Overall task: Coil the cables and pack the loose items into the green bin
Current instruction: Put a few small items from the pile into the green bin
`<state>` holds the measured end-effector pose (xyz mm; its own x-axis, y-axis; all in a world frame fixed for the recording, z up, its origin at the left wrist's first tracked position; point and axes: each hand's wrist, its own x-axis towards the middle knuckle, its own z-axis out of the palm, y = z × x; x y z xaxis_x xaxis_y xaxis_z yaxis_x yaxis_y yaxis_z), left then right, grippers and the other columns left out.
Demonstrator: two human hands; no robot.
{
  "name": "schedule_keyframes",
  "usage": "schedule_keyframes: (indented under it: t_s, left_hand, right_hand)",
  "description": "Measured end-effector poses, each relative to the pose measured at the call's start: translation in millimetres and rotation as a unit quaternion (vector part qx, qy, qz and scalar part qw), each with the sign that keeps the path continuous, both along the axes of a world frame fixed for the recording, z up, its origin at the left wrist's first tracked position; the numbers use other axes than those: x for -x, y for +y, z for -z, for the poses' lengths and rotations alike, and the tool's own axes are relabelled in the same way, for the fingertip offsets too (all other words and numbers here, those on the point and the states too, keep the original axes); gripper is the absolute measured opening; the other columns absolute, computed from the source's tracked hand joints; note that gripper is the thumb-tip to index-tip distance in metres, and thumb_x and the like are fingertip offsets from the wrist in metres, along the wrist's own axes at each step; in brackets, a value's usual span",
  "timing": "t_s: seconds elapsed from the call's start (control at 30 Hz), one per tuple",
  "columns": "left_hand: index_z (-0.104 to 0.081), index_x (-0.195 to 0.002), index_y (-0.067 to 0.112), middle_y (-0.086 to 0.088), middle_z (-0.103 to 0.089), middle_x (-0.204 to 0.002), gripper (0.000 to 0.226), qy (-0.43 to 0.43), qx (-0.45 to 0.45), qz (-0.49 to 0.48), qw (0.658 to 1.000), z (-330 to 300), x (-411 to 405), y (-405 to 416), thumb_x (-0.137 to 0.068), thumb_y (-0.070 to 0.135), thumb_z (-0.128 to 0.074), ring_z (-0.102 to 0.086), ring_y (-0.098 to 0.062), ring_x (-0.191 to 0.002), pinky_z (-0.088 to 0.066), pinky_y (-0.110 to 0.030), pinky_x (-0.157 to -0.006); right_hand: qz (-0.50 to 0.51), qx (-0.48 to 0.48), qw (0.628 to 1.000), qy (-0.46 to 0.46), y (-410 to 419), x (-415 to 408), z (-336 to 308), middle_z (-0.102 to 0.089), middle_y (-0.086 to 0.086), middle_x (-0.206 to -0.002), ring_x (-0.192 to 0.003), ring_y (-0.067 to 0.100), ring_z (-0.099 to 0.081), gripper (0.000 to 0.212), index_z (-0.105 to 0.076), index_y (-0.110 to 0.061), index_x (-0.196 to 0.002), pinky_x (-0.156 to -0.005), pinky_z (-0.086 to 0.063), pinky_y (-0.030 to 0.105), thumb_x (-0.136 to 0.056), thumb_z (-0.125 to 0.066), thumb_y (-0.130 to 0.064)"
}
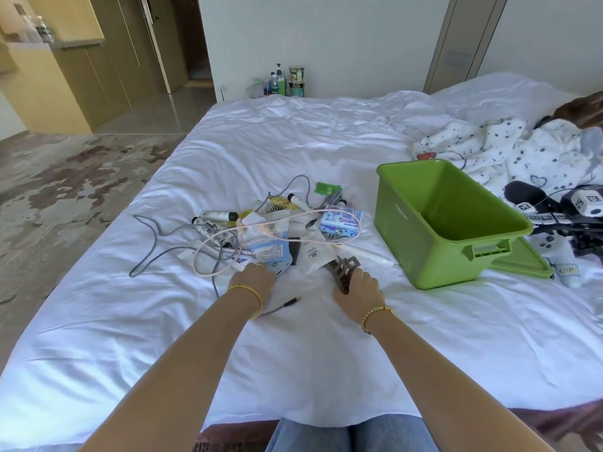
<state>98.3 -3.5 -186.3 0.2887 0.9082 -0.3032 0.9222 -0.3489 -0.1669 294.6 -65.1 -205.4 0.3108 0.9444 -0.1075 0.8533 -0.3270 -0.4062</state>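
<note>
Both arms stretched out over a white bed point(163, 337). Left hand point(253, 277) at the near edge of the pile, fingers curled down onto a blue packet point(270, 254) and the pink cable point(225, 246) beside it; cannot tell whether anything is actually pinched. Right hand point(357, 288) gripping a brown hair claw point(344, 270), fingers wrapped round its near end.

Pile in the middle of the bed: grey cable point(153, 243) looping out to the left, its plug point(292, 301) lying near, between the two wrists; patterned tubes point(215, 228) on the left side; a blue-and-white pack point(341, 221) on the right side; a green sachet point(326, 189) at the far edge.

Green bin point(424, 243) right of the pile, upright, open, tilted slightly, resting on its green lid point(522, 264). Spotted blanket point(489, 148) far right. Bottles point(284, 81) on the floor beyond the bed.
</note>
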Motion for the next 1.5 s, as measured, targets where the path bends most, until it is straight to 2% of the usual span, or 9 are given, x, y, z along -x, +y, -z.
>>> schedule_keyframes:
  t_s: [0.07,0.23,0.5,0.8,1.0,1.13,1.33,1.4,1.5]
  left_hand:
    - [-0.046,-0.130,0.015,-0.011,-0.042,-0.132,0.037,0.000,-0.013,-0.005,1.000,1.9,-5.0,0.2,-0.095,0.016,-0.036,-0.039,-0.028,-0.124,-0.042,-0.039,-0.095]
    - [-0.043,-0.127,0.009,-0.014,-0.051,-0.125,0.036,-0.185,-0.021,-0.094,0.978,-0.5,-5.3,14.1,-0.093,0.020,-0.044,-0.052,-0.029,-0.113,-0.045,-0.038,-0.089]
    - [0.002,-0.149,0.018,-0.011,-0.014,-0.155,0.077,-0.099,-0.039,-0.080,0.991,18.9,-16.2,25.6,-0.092,0.029,-0.049,-0.020,-0.030,-0.141,-0.032,-0.041,-0.110]
    - [-0.011,-0.143,0.022,-0.026,-0.040,-0.133,0.078,-0.020,-0.092,-0.061,0.994,10.3,-39.7,39.5,-0.084,0.001,-0.056,-0.049,-0.042,-0.114,-0.052,-0.041,-0.078]
    - [-0.024,-0.140,0.027,-0.013,-0.062,-0.106,0.057,-0.166,-0.118,-0.066,0.977,-8.5,-18.8,40.3,-0.090,0.008,-0.042,-0.062,-0.031,-0.092,-0.046,-0.035,-0.066]
    - [-0.036,-0.135,0.023,-0.017,-0.065,-0.101,0.043,-0.309,-0.154,-0.110,0.932,-28.6,-9.9,33.6,-0.093,0.025,-0.045,-0.059,-0.034,-0.099,-0.043,-0.035,-0.071]
    - [-0.043,-0.133,0.016,-0.016,-0.060,-0.119,0.043,-0.520,-0.149,-0.204,0.816,-60.2,-32.2,14.3,-0.091,0.022,-0.049,-0.057,-0.034,-0.105,-0.045,-0.038,-0.088]
    - [-0.041,-0.133,0.012,-0.019,-0.057,-0.117,0.042,-0.579,-0.141,-0.218,0.773,-69.5,-42.4,7.9,-0.093,0.018,-0.049,-0.057,-0.036,-0.102,-0.049,-0.039,-0.082]
    - [-0.037,-0.132,0.009,-0.015,-0.051,-0.108,0.040,-0.695,-0.122,-0.257,0.661,-83.1,-59.5,0.2,-0.094,0.015,-0.047,-0.056,-0.034,-0.097,-0.053,-0.038,-0.061]
  right_hand:
    - [-0.004,-0.003,1.000,-0.004,2.5,2.2,1.0,-0.049,0.011,-0.121,-0.115,0.030,-0.044,0.041,-0.041,-0.006,-0.116,-0.095,-0.038,0.040,-0.088,-0.049,-0.036]
    - [-0.001,-0.020,0.999,0.038,9.0,6.2,3.0,-0.050,0.010,-0.120,-0.113,0.030,-0.044,0.034,-0.040,-0.007,-0.115,-0.093,-0.038,0.041,-0.089,-0.048,-0.029]
    - [-0.036,-0.012,0.999,0.035,23.1,12.9,6.5,-0.053,0.009,-0.121,-0.114,0.030,-0.047,0.033,-0.039,-0.011,-0.120,-0.093,-0.037,0.040,-0.094,-0.043,-0.030]
    - [-0.046,-0.019,0.998,0.035,25.1,5.1,6.0,-0.056,0.008,-0.120,-0.112,0.029,-0.049,0.035,-0.040,-0.014,-0.124,-0.093,-0.037,0.039,-0.093,-0.044,-0.031]
    - [0.003,-0.046,0.991,0.128,22.2,-2.2,-8.2,-0.061,0.006,-0.116,-0.111,0.028,-0.055,0.033,-0.044,-0.017,-0.122,-0.096,-0.041,0.040,-0.089,-0.050,-0.021]
    - [0.018,-0.078,0.979,0.189,17.0,-1.7,-20.8,-0.063,0.008,-0.112,-0.106,0.029,-0.058,0.031,-0.045,-0.015,-0.119,-0.091,-0.045,0.040,-0.089,-0.051,-0.020]
    - [0.059,-0.169,0.947,0.267,2.3,-8.2,-45.1,-0.065,0.008,-0.100,-0.087,0.027,-0.060,0.029,-0.046,-0.011,-0.117,-0.071,-0.041,0.029,-0.091,-0.051,-0.023]
    - [0.070,-0.210,0.931,0.290,-2.1,-12.5,-55.7,-0.065,0.006,-0.091,-0.078,0.023,-0.056,0.024,-0.047,-0.010,-0.111,-0.068,-0.040,0.028,-0.092,-0.050,-0.024]
    - [0.073,-0.254,0.916,0.302,-7.1,-21.1,-70.6,-0.061,0.003,-0.084,-0.076,0.023,-0.054,0.017,-0.048,-0.010,-0.100,-0.068,-0.041,0.029,-0.092,-0.049,-0.025]
